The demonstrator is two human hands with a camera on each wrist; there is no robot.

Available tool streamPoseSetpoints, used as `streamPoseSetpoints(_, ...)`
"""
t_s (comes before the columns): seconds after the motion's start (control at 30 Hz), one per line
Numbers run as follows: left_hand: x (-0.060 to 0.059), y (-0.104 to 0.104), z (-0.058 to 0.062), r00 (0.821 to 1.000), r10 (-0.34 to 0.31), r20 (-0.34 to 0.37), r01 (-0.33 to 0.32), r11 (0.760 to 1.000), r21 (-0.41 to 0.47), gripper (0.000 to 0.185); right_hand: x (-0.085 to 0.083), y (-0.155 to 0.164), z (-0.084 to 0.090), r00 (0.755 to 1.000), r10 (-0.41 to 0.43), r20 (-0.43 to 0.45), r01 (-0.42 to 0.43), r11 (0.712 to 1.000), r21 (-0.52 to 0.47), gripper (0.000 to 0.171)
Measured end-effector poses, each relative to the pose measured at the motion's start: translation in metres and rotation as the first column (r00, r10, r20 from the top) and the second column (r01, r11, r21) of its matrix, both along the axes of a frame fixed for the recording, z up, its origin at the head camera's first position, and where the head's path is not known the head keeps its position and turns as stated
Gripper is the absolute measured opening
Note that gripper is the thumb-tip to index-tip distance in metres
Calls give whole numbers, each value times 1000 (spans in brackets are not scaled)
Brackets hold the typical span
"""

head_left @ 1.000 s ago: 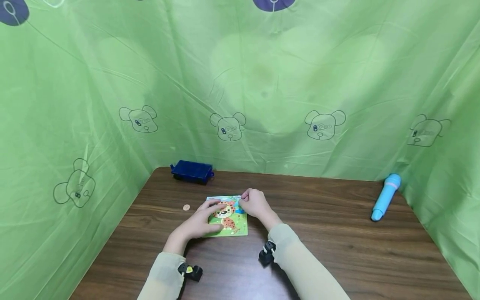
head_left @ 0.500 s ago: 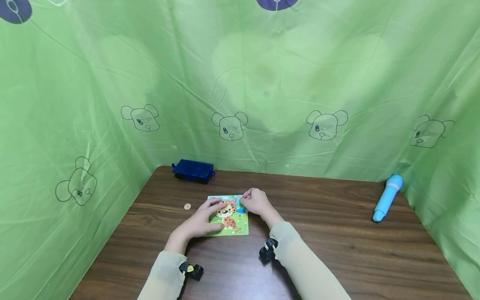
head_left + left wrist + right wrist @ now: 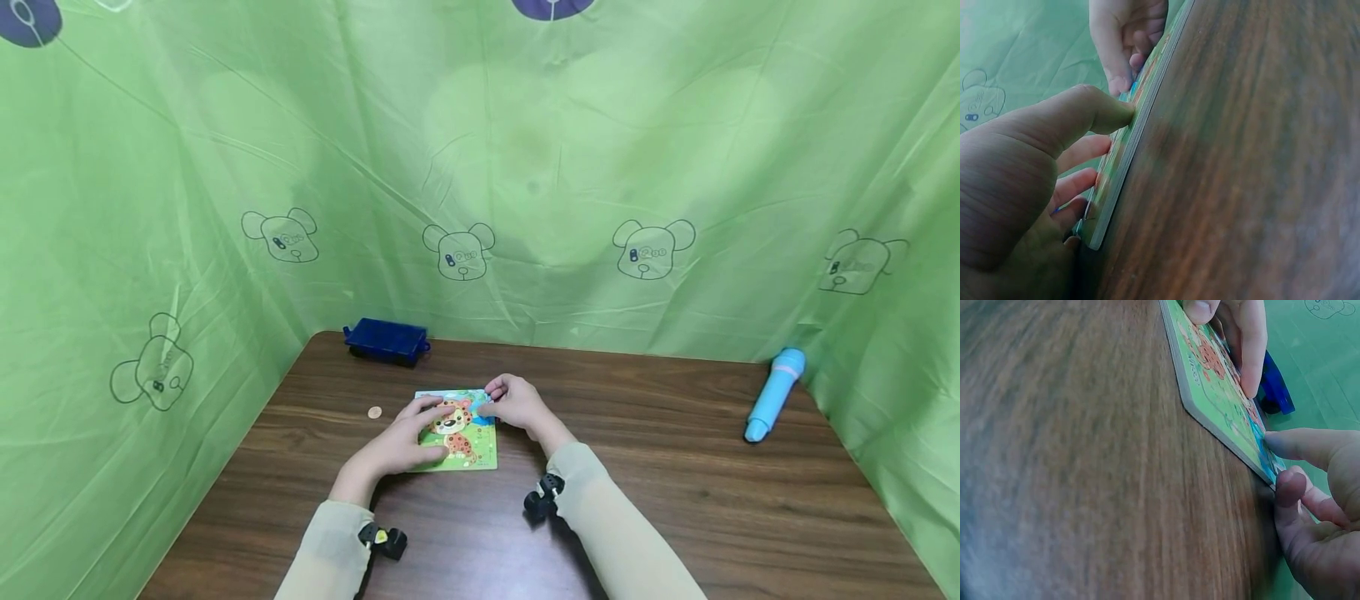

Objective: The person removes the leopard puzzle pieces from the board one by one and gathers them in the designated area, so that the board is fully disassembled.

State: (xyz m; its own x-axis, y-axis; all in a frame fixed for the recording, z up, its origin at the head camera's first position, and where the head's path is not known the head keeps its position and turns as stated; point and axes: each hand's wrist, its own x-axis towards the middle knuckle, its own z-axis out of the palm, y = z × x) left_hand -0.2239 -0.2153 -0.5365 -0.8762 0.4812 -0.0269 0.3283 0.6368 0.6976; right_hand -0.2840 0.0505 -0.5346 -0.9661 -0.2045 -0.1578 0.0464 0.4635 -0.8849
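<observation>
A flat puzzle board (image 3: 480,457) with a spotted cartoon leopard on green and blue lies on the table. My left hand (image 3: 397,446) spreads over its left side, thumb near the lower edge and fingers across the leopard. In the left wrist view, that thumb presses the face of the board (image 3: 1124,169). At the top right corner, my right hand (image 3: 525,408) has its thumb over the blue part and fingers at the edge. The right wrist view shows finger and thumb pinching around this corner of the board (image 3: 1216,403); the exact spot between them is partly hidden.
A small pale round disc (image 3: 375,412) lies left of the board. A dark blue plastic case (image 3: 386,340) stands at the back left of the brown wooden table (image 3: 637,467). On the far right lies a light blue microphone-shaped thing (image 3: 775,396). Green cloth (image 3: 555,275) hangs behind.
My right hand has shifted slightly right and its fingers have uncurled a little, so more of the top right corner shows. The left hand and the board stay put.
</observation>
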Motion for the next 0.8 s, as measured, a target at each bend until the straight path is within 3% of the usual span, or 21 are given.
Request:
streamPoseSetpoints(0.57,3,4,5,1000,2,-15,-2,1000,-31,76,1,3,-3,998,22,-65,-27,997,-75,41)
streamPoseSetpoints(0.8,4,6,6,999,18,-38,-21,995,-97,79,3,4,-1,997,30,-75,-36,996,-78,37)
